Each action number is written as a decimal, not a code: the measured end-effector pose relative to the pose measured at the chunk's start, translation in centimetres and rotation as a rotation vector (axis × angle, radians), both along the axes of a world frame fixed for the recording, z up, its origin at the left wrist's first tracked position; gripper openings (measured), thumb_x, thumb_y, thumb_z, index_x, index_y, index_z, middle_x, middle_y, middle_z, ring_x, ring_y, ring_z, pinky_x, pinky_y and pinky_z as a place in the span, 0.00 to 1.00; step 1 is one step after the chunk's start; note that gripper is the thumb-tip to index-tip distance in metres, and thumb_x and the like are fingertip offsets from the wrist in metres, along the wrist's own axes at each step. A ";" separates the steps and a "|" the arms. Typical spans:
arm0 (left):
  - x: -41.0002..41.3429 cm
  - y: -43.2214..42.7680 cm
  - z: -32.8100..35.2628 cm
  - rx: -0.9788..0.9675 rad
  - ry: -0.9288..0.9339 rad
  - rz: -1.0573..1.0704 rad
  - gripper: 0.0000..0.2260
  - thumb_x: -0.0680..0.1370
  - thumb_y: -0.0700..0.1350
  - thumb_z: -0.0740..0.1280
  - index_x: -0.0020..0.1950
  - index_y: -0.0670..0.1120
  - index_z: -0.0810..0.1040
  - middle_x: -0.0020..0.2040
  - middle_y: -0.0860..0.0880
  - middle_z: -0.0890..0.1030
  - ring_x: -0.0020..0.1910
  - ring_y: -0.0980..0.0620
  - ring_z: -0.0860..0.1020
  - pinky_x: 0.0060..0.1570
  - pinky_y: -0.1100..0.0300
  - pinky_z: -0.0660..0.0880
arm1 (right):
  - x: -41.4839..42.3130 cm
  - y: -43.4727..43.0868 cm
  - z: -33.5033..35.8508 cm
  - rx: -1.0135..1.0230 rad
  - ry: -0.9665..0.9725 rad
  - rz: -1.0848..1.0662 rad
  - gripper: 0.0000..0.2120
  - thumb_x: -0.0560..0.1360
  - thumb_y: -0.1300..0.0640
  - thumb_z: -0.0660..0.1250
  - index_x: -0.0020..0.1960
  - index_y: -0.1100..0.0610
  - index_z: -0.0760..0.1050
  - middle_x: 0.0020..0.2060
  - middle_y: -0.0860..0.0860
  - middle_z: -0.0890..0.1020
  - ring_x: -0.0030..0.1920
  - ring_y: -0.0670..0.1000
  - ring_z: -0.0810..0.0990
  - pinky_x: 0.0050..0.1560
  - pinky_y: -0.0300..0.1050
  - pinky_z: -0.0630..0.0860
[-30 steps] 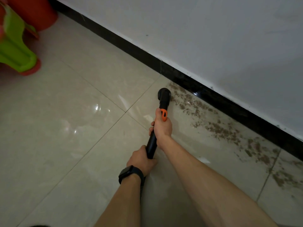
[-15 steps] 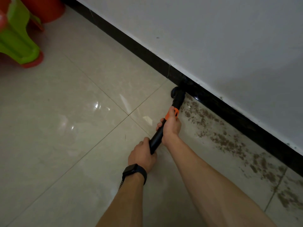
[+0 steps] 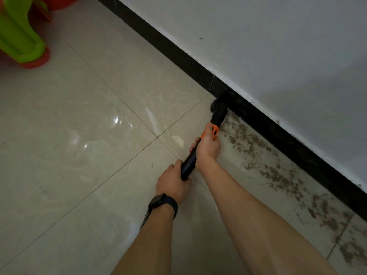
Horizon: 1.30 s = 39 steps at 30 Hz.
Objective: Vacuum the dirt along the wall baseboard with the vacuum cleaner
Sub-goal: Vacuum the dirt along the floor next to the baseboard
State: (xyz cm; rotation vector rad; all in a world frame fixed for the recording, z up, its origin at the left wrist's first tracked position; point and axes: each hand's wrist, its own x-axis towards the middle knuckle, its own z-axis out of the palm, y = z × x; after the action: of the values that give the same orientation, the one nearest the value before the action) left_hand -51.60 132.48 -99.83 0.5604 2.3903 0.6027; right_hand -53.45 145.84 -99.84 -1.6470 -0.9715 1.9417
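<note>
A black vacuum wand (image 3: pixel 189 162) with an orange clip runs from my hands to the wall. Its round brush head (image 3: pixel 218 107) sits on the floor tile against the black baseboard (image 3: pixel 278 132), at the left end of a band of brown dirt (image 3: pixel 278 175) that follows the baseboard to the right. My right hand (image 3: pixel 208 147) grips the wand just below the orange clip. My left hand (image 3: pixel 172 183), with a dark watch on its wrist, grips the wand's lower end. A ribbed hose (image 3: pixel 144 219) shows under my left forearm.
A white wall (image 3: pixel 278 56) rises above the baseboard. Glossy beige floor tiles (image 3: pixel 89 145) spread to the left. A green plastic stool (image 3: pixel 19 40) and red plastic things (image 3: pixel 57 2) stand at the upper left, well apart from the wand.
The brush head has moved from the open tile up and right to the baseboard at the dirt's left end. Both hands followed the wand and kept their grip.
</note>
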 end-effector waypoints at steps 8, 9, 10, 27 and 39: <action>-2.1 0.2 0.4 0.180 -0.316 0.304 0.07 0.71 0.42 0.70 0.47 0.51 0.77 0.41 0.49 0.82 0.36 0.53 0.79 0.31 0.62 0.73 | -2.8 -0.4 1.4 0.225 -0.172 0.362 0.21 0.81 0.40 0.66 0.60 0.55 0.65 0.40 0.51 0.81 0.26 0.46 0.82 0.34 0.47 0.83; -2.1 0.3 0.6 0.195 -0.368 0.360 0.07 0.69 0.43 0.70 0.46 0.50 0.78 0.40 0.47 0.82 0.35 0.51 0.79 0.30 0.63 0.74 | -2.9 -0.4 1.7 0.255 -0.195 0.437 0.22 0.81 0.41 0.65 0.62 0.56 0.64 0.42 0.52 0.81 0.31 0.48 0.84 0.38 0.49 0.85; -2.0 0.4 0.8 0.205 -0.408 0.408 0.08 0.66 0.44 0.70 0.45 0.48 0.79 0.40 0.46 0.83 0.34 0.50 0.79 0.29 0.63 0.74 | -3.0 -0.4 1.9 0.278 -0.222 0.505 0.23 0.82 0.42 0.65 0.64 0.57 0.62 0.44 0.53 0.82 0.36 0.52 0.86 0.42 0.51 0.85; -0.3 -3.2 2.6 0.013 -0.168 0.176 0.07 0.68 0.48 0.70 0.43 0.57 0.75 0.38 0.52 0.80 0.35 0.53 0.79 0.32 0.61 0.73 | 1.8 -2.2 2.1 0.029 0.051 0.422 0.24 0.81 0.48 0.69 0.68 0.60 0.65 0.40 0.52 0.81 0.32 0.46 0.85 0.45 0.51 0.85; 2.0 -9.1 2.8 -0.170 -0.081 0.139 0.10 0.69 0.50 0.66 0.50 0.57 0.77 0.39 0.54 0.80 0.38 0.51 0.79 0.42 0.56 0.79 | 4.7 -9.4 1.4 -0.068 0.080 0.385 0.19 0.82 0.47 0.68 0.65 0.55 0.65 0.38 0.49 0.81 0.33 0.45 0.84 0.53 0.52 0.85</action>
State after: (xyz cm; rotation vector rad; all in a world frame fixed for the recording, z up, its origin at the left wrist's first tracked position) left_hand -49.63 123.41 -97.07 0.2927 2.3882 0.4656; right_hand -48.70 136.40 -98.49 -1.4873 -1.2787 2.2896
